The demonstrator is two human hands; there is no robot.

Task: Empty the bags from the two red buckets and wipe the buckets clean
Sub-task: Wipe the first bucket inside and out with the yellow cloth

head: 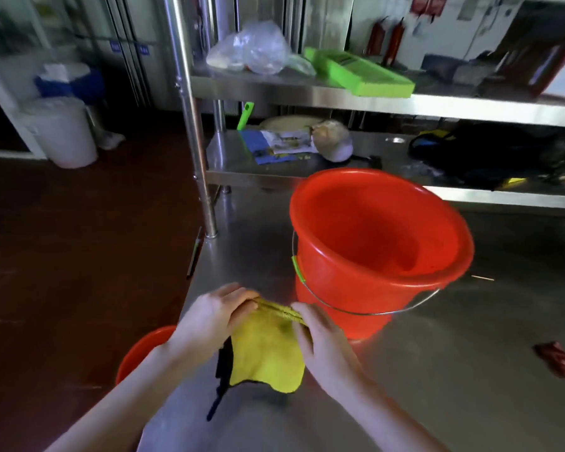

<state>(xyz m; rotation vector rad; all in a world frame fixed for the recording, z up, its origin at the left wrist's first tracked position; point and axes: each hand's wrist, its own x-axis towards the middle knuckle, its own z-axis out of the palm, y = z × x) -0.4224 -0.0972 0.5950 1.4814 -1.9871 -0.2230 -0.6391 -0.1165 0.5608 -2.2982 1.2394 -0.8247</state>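
A red bucket (336, 288) stands upright on the steel table (454, 386), with nothing inside and its wire handle hanging down the front. In front of it a yellow cloth (268, 353) hangs above the table. My left hand (216, 316) grips its top left edge and my right hand (320, 340) pinches the top right edge. A second red bucket (144, 349) shows only partly, lower down beside the table's left edge and behind my left forearm.
A steel shelf rack (307, 93) rises behind the bucket, holding a clear plastic bag (252, 48), a green tray (359, 71), papers and dark items. A small red scrap (555, 358) lies at the table's right. A white bin (64, 132) stands on the dark floor.
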